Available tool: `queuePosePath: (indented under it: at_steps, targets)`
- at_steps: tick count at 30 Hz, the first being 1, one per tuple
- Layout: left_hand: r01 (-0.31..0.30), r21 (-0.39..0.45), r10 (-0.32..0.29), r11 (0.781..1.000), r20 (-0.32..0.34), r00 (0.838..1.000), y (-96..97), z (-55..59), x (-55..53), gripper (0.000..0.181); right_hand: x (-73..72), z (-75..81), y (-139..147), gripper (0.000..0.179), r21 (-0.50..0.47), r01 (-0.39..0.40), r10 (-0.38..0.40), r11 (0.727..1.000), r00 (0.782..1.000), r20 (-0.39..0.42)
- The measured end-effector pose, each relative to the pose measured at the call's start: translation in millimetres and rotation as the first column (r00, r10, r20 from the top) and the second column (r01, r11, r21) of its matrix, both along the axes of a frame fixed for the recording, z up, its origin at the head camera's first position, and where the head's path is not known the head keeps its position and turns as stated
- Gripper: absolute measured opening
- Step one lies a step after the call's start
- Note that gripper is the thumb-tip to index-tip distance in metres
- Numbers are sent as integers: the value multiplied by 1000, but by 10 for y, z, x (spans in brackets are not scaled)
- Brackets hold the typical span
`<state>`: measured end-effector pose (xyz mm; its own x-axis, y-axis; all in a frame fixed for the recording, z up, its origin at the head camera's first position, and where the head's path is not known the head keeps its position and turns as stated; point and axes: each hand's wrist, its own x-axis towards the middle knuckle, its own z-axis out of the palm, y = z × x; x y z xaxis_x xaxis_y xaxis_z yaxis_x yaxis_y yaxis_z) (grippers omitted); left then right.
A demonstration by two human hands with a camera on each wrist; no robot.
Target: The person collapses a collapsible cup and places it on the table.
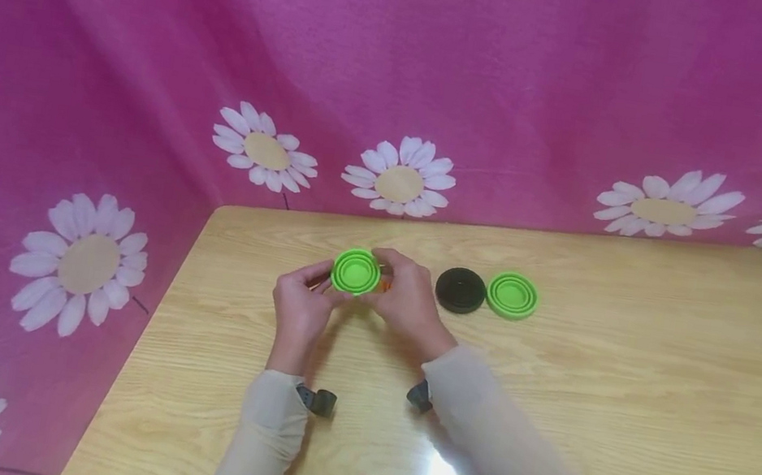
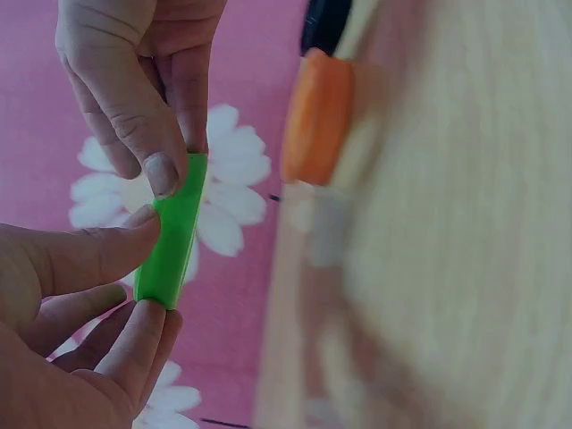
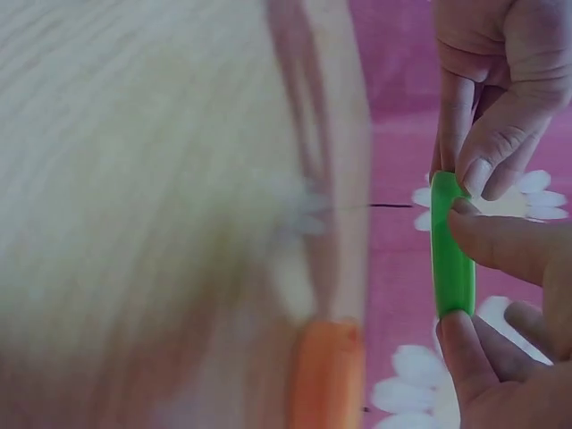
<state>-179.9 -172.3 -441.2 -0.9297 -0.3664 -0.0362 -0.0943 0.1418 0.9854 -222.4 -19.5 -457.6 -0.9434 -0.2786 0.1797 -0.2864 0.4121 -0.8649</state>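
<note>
A collapsed green silicone cup (image 1: 356,272), its ringed face turned up toward the head camera, is held above the table between both hands. My left hand (image 1: 303,301) pinches its left side, thumb on the near face and fingertips at the edge, as the left wrist view shows. On the opposite side, my right hand (image 1: 410,298) grips the rim with thumb and fingers. Both wrist views show the green cup (image 3: 453,246) edge-on as a thin flat disc, the two thumbs nearly meeting on it. An orange disc (image 2: 317,118) lies on the table behind, mostly hidden by my right hand in the head view.
Right of my hands, a black ringed disc (image 1: 460,290) lies beside a second green ringed disc (image 1: 513,295) on the wooden table (image 1: 622,405). Pink cloth (image 1: 493,82) with white daisies hangs along the table's back and left edges.
</note>
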Motion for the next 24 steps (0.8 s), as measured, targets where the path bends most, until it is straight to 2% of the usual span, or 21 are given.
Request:
queuePosePath:
  at_steps: [3, 8, 12, 17, 24]
  targets:
    - [3, -26, -2, 1000, 37, 999, -32, -85, -14, 54, 0, -93, -60, 69, -6, 3, -3, 1000, 1000, 10]
    - [-6, -45, 11, 999, 105, 994, -70, -189, -34, 58, -8, -217, -166, 68, 72, 2, -1, 997, 1000, -4]
    - [-4, -54, 12, 999, 136, 991, -103, -225, -39, 60, -12, -254, -234, 53, 131, -21, 25, 991, 999, -29]
    - [17, -96, -1, 995, 169, 986, -149, -264, -48, 59, -14, -267, -295, 30, 243, -48, 66, 969, 996, -66]
    - [41, -210, -2, 977, 182, 983, -147, -336, -71, 54, 7, -270, -303, 25, 365, -47, 80, 930, 994, -76]
